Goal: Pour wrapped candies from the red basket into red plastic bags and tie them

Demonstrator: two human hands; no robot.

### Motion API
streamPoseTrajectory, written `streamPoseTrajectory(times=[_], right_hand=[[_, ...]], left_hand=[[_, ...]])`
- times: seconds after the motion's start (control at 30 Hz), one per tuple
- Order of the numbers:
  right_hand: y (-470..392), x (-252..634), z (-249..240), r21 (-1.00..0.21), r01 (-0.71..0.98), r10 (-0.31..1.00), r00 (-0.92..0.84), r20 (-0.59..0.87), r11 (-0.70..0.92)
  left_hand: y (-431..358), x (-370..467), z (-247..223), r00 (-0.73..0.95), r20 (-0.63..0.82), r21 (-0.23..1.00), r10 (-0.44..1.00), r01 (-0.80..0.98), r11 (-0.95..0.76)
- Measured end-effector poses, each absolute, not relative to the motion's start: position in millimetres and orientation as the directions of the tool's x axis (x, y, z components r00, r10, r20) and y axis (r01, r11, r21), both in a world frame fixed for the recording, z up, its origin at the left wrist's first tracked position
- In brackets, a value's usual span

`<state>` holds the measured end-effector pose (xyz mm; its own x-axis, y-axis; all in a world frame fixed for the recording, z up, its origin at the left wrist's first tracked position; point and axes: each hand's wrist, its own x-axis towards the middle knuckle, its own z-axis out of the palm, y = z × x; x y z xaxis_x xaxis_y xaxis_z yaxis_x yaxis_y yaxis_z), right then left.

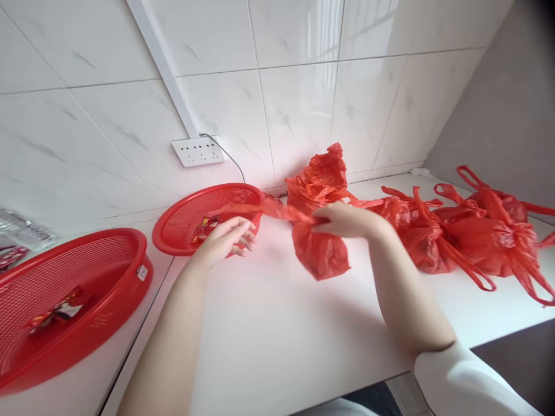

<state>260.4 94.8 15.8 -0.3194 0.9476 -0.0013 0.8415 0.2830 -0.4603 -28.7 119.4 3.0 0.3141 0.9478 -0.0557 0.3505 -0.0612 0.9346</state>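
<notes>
- The two hands are apart. The right hand [340, 220] is closed on the neck of a red plastic bag [321, 255]; the left hand [223, 238] is empty, its fingers spread and loosely curled.
- The held bag is in front of the right hand, over the white table [260, 323], with its thin upper part [280, 211] stretching out towards the left. Blur hides whether its base touches the tabletop.
- A firm grip close to the full part suits this bag, I judge: the weight then hangs under the fingers and the thin film is pulled less.
- The loose end is best taken between the left thumb and fingertips, with a gentle pull, since such film could stretch or tear under a jerk.
- Letting the bag's base rest on the table would take weight off the right hand and stop it swinging.
- The near edge of the small red basket [166, 245] is just beside the left hand, so low, sweeping moves could knock it or snag the packets [206, 227] inside.
- To the right, the filled red bags [489, 234] lie close together with handles sprawling; the right forearm needs room there, as a trailing loop could catch.
</notes>
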Motion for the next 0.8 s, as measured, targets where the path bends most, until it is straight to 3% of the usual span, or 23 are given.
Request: streamPoseTrajectory(times=[0.07, 0.13, 0.23, 0.33, 0.43, 0.53, 0.6, 0.67, 0.73, 0.8], right_hand=[[78.4, 297.1, 32.9, -0.482, 0.864, 0.986, -0.083, 0.145, 0.144], [59.5, 334.2, 42.0, -0.553, 0.833, 0.923, 0.218, 0.318, -0.006], [37.0, 389.5, 33.0, -0.703, 0.707, 0.673, 0.558, 0.486, -0.079], [31.2, 443.6, 1.5, -0.741, 0.609, 0.393, 0.779, 0.489, -0.284], [42.0, 483.9, -32.2, -0.681, 0.557, 0.513, 0.805, 0.300, -0.476], [60.1, 488.6, -42.6, -0.661, 0.557, 0.611, 0.770, 0.184, -0.503], [72.5, 466.9, -32.7, -0.658, 0.581, 0.587, 0.769, 0.252, -0.478], [85.4, 430.9, -16.4, -0.611, 0.705, 0.590, 0.680, 0.436, -0.361], [99.8, 390.3, -3.1, -0.508, 0.848, 0.720, 0.449, 0.529, -0.155], [115.1, 354.3, 0.8, -0.482, 0.874, 0.801, 0.334, 0.496, -0.066]], left_hand=[[120.3, -32.5, 6.1, 0.331, -0.044, 0.923, 0.943, 0.376, -0.089], [121.3, -36.6, 8.0, 0.340, -0.039, 0.907, 0.940, 0.408, -0.110], [122.0, -41.8, 9.4, 0.359, -0.061, 0.879, 0.931, 0.461, -0.120], [120.4, -44.3, 10.9, 0.405, -0.088, 0.859, 0.910, 0.494, -0.136], [117.3, -43.6, 12.6, 0.463, -0.102, 0.863, 0.880, 0.482, -0.153], [115.0, -40.8, 12.6, 0.494, -0.115, 0.869, 0.862, 0.471, -0.154], [114.5, -38.8, 11.2, 0.502, -0.128, 0.862, 0.855, 0.482, -0.154], [114.6, -37.4, 9.1, 0.516, -0.141, 0.851, 0.845, 0.499, -0.163], [114.5, -36.6, 7.5, 0.527, -0.156, 0.837, 0.835, 0.520, -0.172], [113.8, -36.2, 7.0, 0.535, -0.166, 0.825, 0.829, 0.535, -0.180]])
